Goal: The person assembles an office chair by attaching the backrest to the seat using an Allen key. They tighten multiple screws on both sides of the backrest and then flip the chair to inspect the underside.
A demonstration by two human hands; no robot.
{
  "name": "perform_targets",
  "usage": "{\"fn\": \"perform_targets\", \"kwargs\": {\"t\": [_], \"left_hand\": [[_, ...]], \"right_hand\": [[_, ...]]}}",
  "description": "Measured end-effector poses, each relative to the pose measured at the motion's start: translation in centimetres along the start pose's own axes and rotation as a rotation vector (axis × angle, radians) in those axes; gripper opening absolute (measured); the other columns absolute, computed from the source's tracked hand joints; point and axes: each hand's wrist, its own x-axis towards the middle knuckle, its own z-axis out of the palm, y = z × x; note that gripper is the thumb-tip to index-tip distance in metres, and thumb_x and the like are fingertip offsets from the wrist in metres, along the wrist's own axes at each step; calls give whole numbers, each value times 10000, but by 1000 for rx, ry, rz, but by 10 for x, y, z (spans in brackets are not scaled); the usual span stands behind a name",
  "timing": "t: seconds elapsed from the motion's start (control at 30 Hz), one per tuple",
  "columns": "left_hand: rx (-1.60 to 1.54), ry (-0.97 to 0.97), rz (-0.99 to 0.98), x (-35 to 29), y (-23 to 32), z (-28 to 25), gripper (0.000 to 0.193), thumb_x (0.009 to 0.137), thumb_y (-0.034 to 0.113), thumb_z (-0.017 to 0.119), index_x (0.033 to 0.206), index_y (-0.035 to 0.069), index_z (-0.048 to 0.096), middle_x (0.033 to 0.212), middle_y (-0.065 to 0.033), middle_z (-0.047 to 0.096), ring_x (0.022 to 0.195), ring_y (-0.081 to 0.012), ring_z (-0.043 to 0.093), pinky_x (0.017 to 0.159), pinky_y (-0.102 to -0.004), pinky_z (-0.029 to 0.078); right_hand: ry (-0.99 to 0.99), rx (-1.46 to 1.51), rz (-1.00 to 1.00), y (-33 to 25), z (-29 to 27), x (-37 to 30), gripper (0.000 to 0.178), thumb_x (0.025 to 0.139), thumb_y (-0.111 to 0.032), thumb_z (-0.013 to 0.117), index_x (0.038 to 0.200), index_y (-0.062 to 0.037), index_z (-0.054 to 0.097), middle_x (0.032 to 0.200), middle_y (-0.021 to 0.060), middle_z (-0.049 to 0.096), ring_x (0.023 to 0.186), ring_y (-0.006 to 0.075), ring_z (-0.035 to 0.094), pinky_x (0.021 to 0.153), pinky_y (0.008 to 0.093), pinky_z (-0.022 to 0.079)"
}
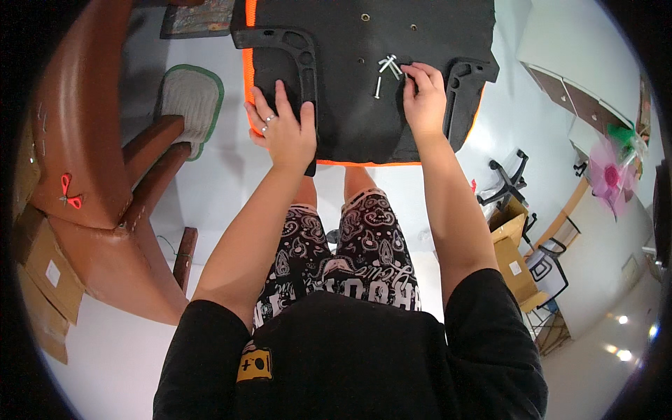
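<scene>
A black padded chair seat (350,133) with orange edging lies underside up in front of me. My left hand (288,136) is spread on it at the left, a ring on one finger, the thumb side against a black armrest bracket (306,70). At the middle lie several silver bolts (379,87), most in a small pile. My right hand (425,98) is beside this pile, its fingers bent and its fingertips close to the bolts. I see no bolt in its grip. A second armrest bracket (456,87) lies on the seat's right side.
Brown padded furniture (84,119) stands at the left with red-handled scissors (70,192) on it. A grey mat (189,101) lies on the floor. To the right are a black chair base (509,178), cardboard boxes (514,266) and a pink wrapped flower (610,175).
</scene>
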Motion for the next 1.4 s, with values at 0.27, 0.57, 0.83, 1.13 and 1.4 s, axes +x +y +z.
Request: {"fn": "perform_targets", "kwargs": {"t": [0.27,0.57,0.83,1.13,1.4], "left_hand": [[-172,215,235,4,-3,-37,578,841,301,591,1355,106,412,1453,-197,256,1347,-406,182,1053,-561,133],[-484,-130,587,9,43,-29,233,801,88,621,1032,61,617,932,-121,620,764,-276,604,679,-363,473],[-584,-531,328,-66,29,-14,213,847,113,619,1045,37,621,896,-101,634,789,-199,630,684,-316,499],[-947,-892,-880,-140,-30,6,416,896,438,562,1131,95,562,1133,-47,591,995,-177,559,824,-323,420],[-1536,-315,-956,-107,-54,34,434,870,477,623,1086,107,555,1052,-29,589,988,-183,524,887,-403,401]], "right_hand": [[2,187,192,-4,2,3,309,736,35,590,1022,-65,651,903,115,607,758,232,616,696,333,513],[-45,399,187,-54,-4,-30,207,728,-3,631,930,-44,648,815,108,578,695,211,589,652,315,486],[-194,936,672,-61,-54,-109,158,825,-46,676,939,-30,568,896,34,620,817,83,580,702,240,484],[-150,671,973,8,-85,-140,263,920,-99,487,1173,-34,519,899,41,552,812,117,566,733,263,474],[-491,637,1013,4,-53,-142,850,784,-588,647,1310,17,364,1018,122,554,922,214,545,807,323,448]]}}
